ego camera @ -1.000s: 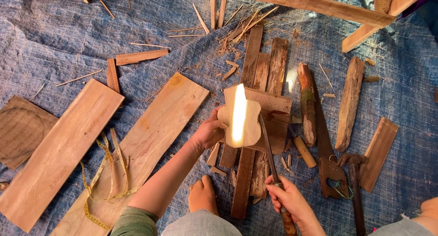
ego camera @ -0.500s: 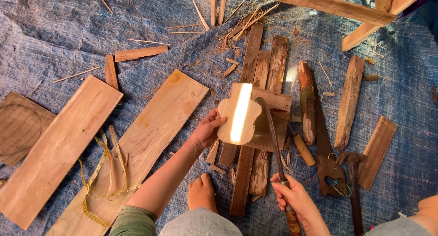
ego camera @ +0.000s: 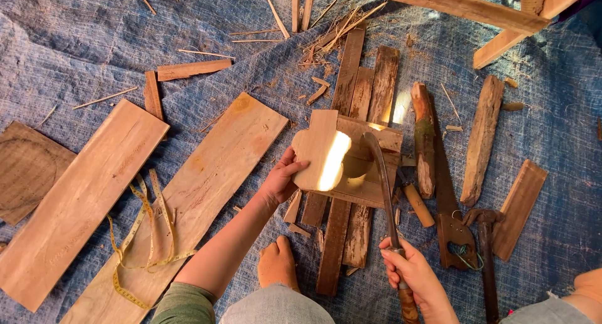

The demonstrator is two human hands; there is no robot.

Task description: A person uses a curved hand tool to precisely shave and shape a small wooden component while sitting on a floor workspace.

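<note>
My left hand [ego camera: 280, 180] grips the lower left edge of a flat carved wooden piece [ego camera: 318, 150] with rounded lobes, held over a square wooden block [ego camera: 371, 167]. Sunlight falls on the piece's right side. My right hand [ego camera: 411, 275] holds the wooden handle of a long curved blade [ego camera: 381, 186]. The blade's hooked tip reaches up beside the carved piece's right edge. My bare foot [ego camera: 278, 262] rests on the tarp below the block.
Two long planks [ego camera: 81, 192] [ego camera: 207, 173] lie at the left with a yellow measuring tape [ego camera: 141, 236] across them. A hand saw [ego camera: 448, 217], a hammer [ego camera: 485, 236], bark slabs [ego camera: 481, 136] and scrap sticks lie on the blue tarp [ego camera: 81, 42]. A timber frame [ego camera: 451, 1] crosses the top.
My left hand has turned the carved piece flatter toward me and lowered it a little. The curved blade's tip has moved up along the piece's right edge.
</note>
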